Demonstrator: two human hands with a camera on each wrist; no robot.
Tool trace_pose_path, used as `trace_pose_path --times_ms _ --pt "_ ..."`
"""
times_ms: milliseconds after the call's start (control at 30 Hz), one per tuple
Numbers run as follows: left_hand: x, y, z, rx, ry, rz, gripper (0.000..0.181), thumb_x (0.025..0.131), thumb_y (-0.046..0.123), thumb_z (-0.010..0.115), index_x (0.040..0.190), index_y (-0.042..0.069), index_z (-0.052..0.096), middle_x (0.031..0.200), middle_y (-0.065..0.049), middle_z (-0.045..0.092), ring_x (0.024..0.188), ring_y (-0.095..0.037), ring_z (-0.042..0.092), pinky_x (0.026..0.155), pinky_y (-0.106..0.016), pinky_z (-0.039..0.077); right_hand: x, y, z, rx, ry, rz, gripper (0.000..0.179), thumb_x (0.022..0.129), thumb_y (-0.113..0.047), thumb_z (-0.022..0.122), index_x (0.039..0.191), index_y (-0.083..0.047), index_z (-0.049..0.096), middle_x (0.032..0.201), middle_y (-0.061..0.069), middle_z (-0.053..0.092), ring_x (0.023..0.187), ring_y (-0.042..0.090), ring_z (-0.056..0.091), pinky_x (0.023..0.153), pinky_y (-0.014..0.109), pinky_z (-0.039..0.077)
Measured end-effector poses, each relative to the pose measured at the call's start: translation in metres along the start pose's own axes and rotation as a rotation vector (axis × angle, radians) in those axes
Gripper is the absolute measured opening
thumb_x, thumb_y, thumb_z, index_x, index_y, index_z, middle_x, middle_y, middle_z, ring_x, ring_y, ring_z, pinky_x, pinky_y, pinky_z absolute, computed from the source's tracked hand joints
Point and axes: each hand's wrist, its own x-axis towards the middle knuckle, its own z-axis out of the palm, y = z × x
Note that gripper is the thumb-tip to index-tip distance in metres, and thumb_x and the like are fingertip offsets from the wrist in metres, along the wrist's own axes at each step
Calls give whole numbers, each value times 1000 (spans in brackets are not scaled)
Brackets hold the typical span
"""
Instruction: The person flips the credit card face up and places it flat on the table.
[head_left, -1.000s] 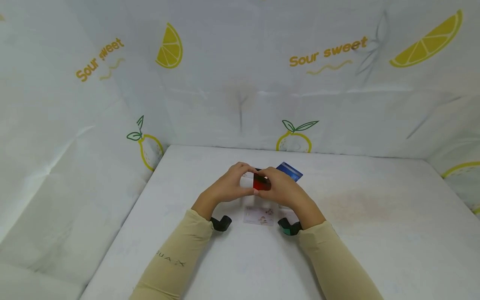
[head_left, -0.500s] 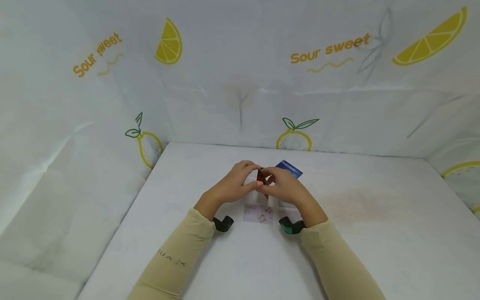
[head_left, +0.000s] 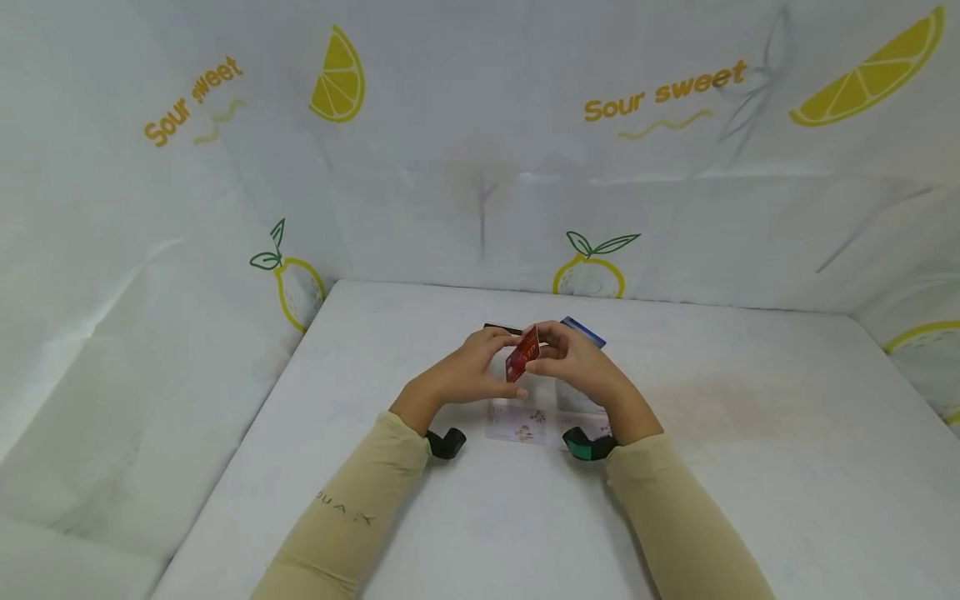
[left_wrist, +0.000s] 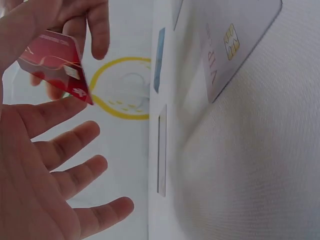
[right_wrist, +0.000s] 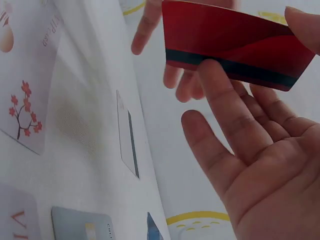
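Observation:
A red bank card (head_left: pixel 522 354) is pinched by my right hand (head_left: pixel 588 371), raised above the table and tilted. In the right wrist view the thumb and a finger hold the red card (right_wrist: pixel 230 35), its dark magnetic stripe showing. My left hand (head_left: pixel 461 371) is beside it, thumb and fingers apart. The left wrist view shows the left fingers (left_wrist: pixel 65 145) spread, the index fingertip close to the card's lower corner; whether it touches, I cannot tell. Under the hands lies a pale VIP card (head_left: pixel 516 423) with pink blossoms.
Beside it, partly hidden, lies a second pale card (head_left: pixel 588 425). A grey-blue card (right_wrist: pixel 82 222) is behind that one. Further back are a blue card (head_left: pixel 583 332) and a white card with a black stripe (right_wrist: pixel 127 135). A lemon-print sheet (head_left: pixel 420 183) hangs behind the white table (head_left: pixel 750 433).
Both hands held the red card a second ago. The card has since been turned upright, its printed face now showing, and the left fingers have opened away from it.

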Motion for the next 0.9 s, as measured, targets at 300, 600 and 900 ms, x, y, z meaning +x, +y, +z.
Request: trace_pose_path --times_ms 300,600,900 --pt "2 -6 -1 -8 45 11 59 83 40 76 131 13 55 141 -3 47 135 -23 40 109 -48 40 -1 6 -6 121 -24 -45 53 87 -8 66 135 -4 45 135 18 53 122 28 59 88 30 54" --pt "1 -6 -4 49 78 -30 55 83 36 76 130 12 59 138 -3 48 129 -22 43 107 -46 42 1 10 -11 -14 9 10 60 85 -7 69 139 -13 43 139 14 52 121 33 57 93 41 52" --pt "3 -11 -2 182 74 -60 54 82 38 75 129 15 62 126 0 51 117 -18 46 100 -41 44 2 13 -14 -170 -11 5 59 87 -14 72 139 -8 44 138 11 52 129 36 51 104 57 43"
